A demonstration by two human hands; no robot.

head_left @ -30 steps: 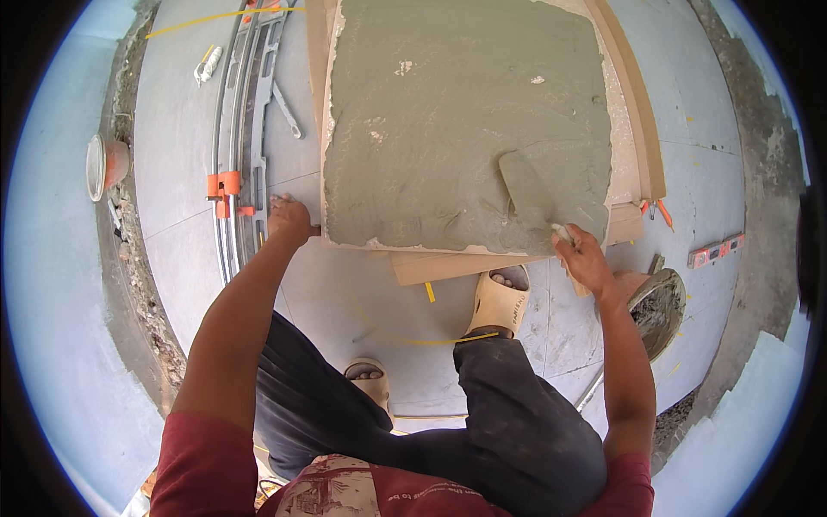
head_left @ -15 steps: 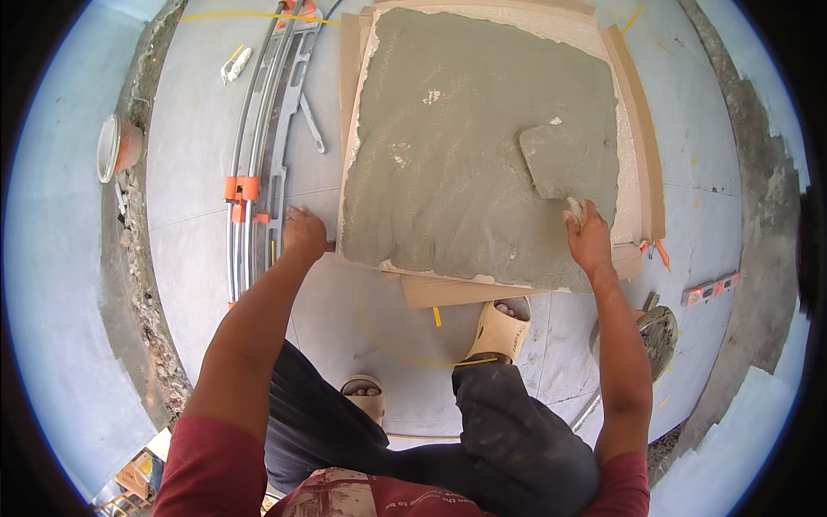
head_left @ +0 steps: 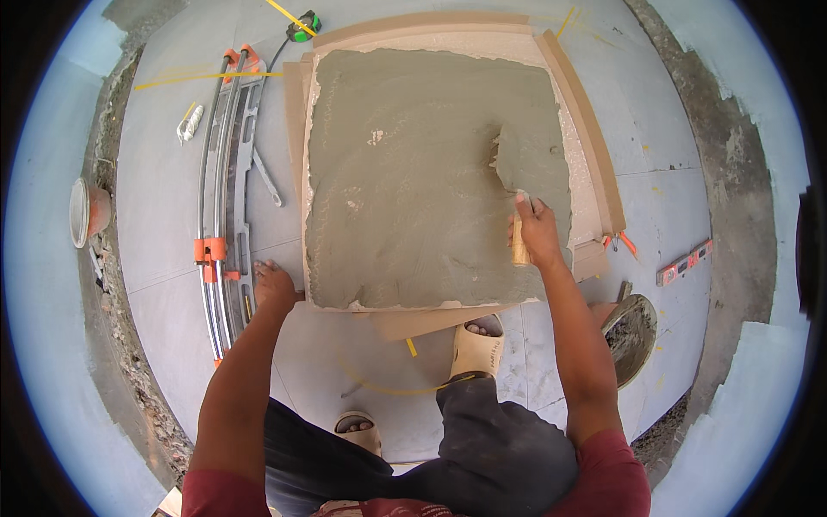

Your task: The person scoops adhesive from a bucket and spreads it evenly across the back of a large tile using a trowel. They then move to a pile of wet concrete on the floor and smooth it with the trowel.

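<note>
A square tile (head_left: pixel 309 258) coated with grey-green wet mortar lies on brown cardboard sheets (head_left: pixel 594 164). My right hand (head_left: pixel 538 228) grips a trowel (head_left: pixel 519 243) by its wooden handle, its mortar-covered blade on the right half of the coating. My left hand (head_left: pixel 271 280) rests just outside the tile's lower-left corner, fingers spread downward beside the rail of a long orange-and-silver tile cutter (head_left: pixel 209 250).
A bucket with mortar (head_left: pixel 629 336) stands right of my feet. A level (head_left: pixel 685 263), orange-handled pliers (head_left: pixel 627 245), a tape measure (head_left: pixel 303 27) and a white roller (head_left: pixel 189 123) lie around. Another bucket (head_left: pixel 90 213) sits by a rubble-filled strip (head_left: pixel 112 353) at left.
My right hand has moved the trowel forward over the mortar from the near right part, and its blade is turned differently. The whole view has shifted, showing the tape measure at the top.
</note>
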